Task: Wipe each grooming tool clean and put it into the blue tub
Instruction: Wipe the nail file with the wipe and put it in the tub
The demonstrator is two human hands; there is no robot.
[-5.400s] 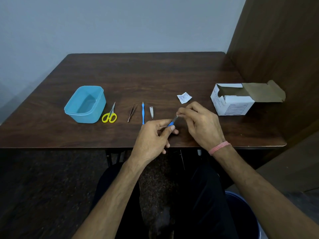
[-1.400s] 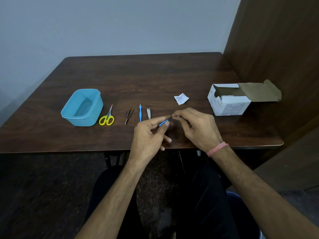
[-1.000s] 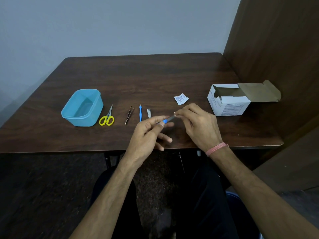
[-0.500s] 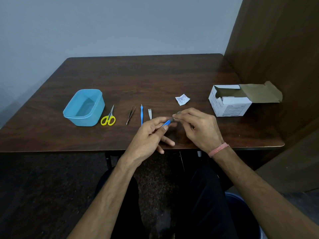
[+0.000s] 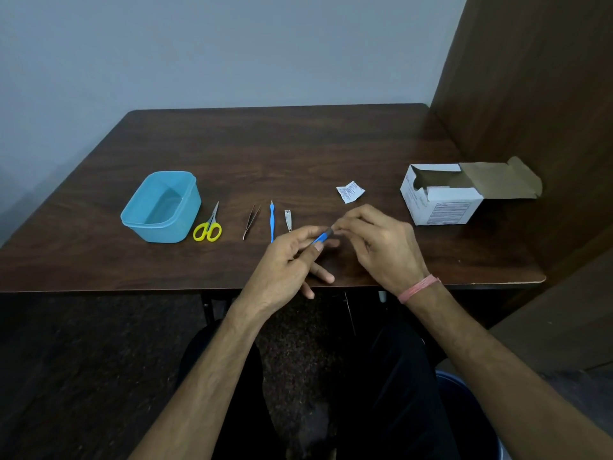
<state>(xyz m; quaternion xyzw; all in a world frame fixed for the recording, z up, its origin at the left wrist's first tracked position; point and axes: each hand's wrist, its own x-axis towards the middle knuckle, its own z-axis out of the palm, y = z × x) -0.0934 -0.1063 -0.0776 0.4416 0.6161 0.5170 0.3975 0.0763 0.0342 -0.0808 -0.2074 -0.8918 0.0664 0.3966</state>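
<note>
My left hand (image 5: 288, 260) pinches a small blue-handled tool (image 5: 321, 238) by its handle above the table's front edge. My right hand (image 5: 381, 247) has its fingertips closed around the tool's grey tip; whatever it wipes with is hidden under the fingers. The blue tub (image 5: 161, 207) stands at the left with nothing in it. In a row to its right lie yellow-handled scissors (image 5: 208, 225), tweezers (image 5: 251, 216), a blue cuticle tool (image 5: 272, 220) and a nail clipper (image 5: 288, 220).
A torn white wipe wrapper (image 5: 350, 191) lies behind my right hand. An open white cardboard box (image 5: 441, 200) sits at the right, by a brown wooden panel (image 5: 530, 94). A dark bin (image 5: 471, 419) stands on the floor at lower right.
Both hands have stayed together on the blue-handled tool, with the right fingertips shifting along its tip. The tools on the table have not moved.
</note>
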